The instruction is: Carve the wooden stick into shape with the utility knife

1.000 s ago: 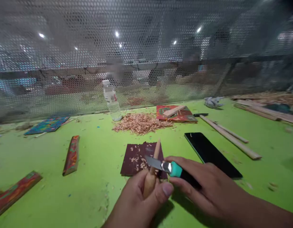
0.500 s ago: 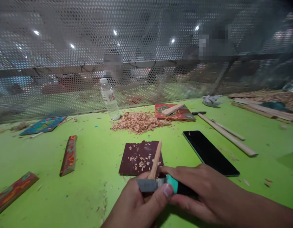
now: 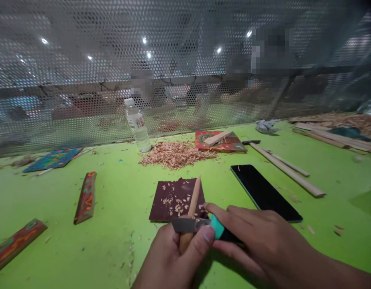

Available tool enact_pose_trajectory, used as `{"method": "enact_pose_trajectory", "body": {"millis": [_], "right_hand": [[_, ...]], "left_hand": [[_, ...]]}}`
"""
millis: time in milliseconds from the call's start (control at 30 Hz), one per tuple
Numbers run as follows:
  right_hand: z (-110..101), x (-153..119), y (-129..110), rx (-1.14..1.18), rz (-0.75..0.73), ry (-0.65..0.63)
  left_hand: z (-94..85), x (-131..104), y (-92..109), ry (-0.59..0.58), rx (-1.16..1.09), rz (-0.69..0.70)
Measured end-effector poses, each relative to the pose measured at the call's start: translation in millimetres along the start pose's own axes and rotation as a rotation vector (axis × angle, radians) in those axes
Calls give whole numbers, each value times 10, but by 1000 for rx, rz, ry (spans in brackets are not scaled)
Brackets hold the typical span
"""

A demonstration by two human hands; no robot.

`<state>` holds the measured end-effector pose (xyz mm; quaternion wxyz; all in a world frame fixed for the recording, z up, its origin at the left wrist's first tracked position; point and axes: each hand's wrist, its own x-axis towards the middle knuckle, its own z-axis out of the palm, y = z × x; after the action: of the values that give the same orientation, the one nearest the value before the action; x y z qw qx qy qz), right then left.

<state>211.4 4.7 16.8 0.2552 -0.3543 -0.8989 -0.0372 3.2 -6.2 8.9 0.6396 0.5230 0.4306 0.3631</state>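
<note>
Gripping the wooden stick (image 3: pixel 195 197) low on its shaft, the left hand (image 3: pixel 170 257) points its tapered tip forward and slightly right, while the right hand (image 3: pixel 260 243) clasps a knife (image 3: pixel 182 225) whose blade crosses that long axis from the right. Beyond them, a dark sheet of sandpaper (image 3: pixel 166 202) sprinkled with chips lies on the green worktop (image 3: pixel 113 249), wood shavings (image 3: pixel 178 154) heaped farther off.

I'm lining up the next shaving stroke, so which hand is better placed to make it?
Probably the right hand: it holds the knife, whose blade lies across the wooden stick. The left hand is gripping the stick's lower end, so it seems better suited to steadying.
</note>
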Motion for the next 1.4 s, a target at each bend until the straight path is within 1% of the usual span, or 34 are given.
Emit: {"method": "enact_pose_trajectory", "body": {"millis": [100,200,267,333,433,500,533,633,700,767,867,967,1100,1233,1300,1400], "right_hand": [[-15,24,41,-22,35,44],[-37,60,109,27,96,93],[-52,83,145,73,104,81],[-69,95,158,126,90,-4],[-96,91,130,231,88,-209],[-104,80,100,247,98,-277],[-102,74,87,235,96,-276],[-75,58,62,171,65,-215],[-50,48,48,109,35,-144],[-30,40,32,49,19,-76],[-18,40,17,-2,17,-23],[-29,55,39,-12,57,22],[-68,94,103,115,152,85],[-114,156,117,238,184,104],[-142,194,94,365,270,69],[-172,209,49,672,500,-81]], "left_hand": [[-21,-8,-5,24,13,-30],[-33,2,-1,-22,-84,-52],[-35,10,-5,-53,-129,-44],[-36,9,-14,-42,-118,-36],[-38,-10,-22,-5,-75,-68],[-38,-21,-13,24,-35,-98],[-36,-23,-4,33,-13,-102],[-24,-8,37,8,20,-33],[-12,10,58,-12,-1,3],[-2,24,65,13,-20,3],[8,26,51,62,-31,-13],[3,14,24,61,-33,-41],[-14,5,6,2,-85,-64],[-19,4,19,-2,-91,-72],[-17,7,28,-15,-99,-97],[-10,19,29,-44,-153,-106]]}}
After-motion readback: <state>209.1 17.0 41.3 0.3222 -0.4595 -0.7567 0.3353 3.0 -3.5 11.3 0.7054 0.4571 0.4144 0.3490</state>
